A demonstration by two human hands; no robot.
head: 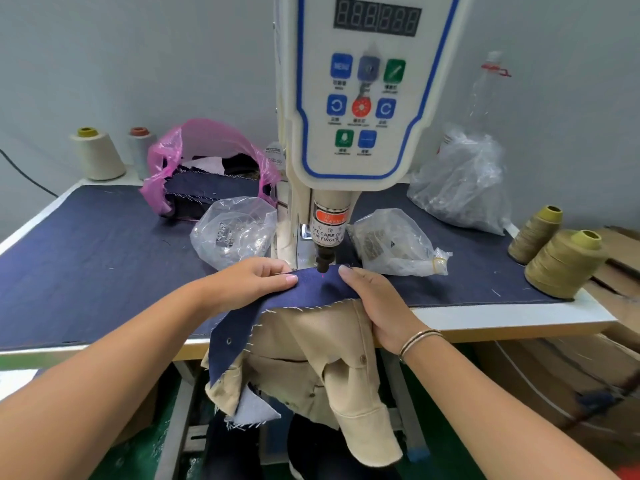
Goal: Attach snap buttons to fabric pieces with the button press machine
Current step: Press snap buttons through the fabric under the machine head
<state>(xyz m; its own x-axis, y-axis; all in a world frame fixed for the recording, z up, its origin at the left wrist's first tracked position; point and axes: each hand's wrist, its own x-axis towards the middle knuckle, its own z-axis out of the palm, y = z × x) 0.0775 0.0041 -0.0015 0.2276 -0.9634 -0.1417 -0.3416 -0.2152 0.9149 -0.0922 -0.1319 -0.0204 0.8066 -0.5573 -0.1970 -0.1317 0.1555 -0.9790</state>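
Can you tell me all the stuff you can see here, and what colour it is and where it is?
button press machine: one, white with blue trim, centre back
denim piece: one, dark blue, under the press head
table cover: one, dark blue, over the table
pink bag: one, holds denim pieces, back left
clear bags: three, either side of the machine
pale thread cones: two, back left
olive thread cones: two, right edge
beige garment: one, hanging below the table edge
bracelets: thin, on the right wrist
left hand: holds the denim's left side
right hand: holds the denim's right side
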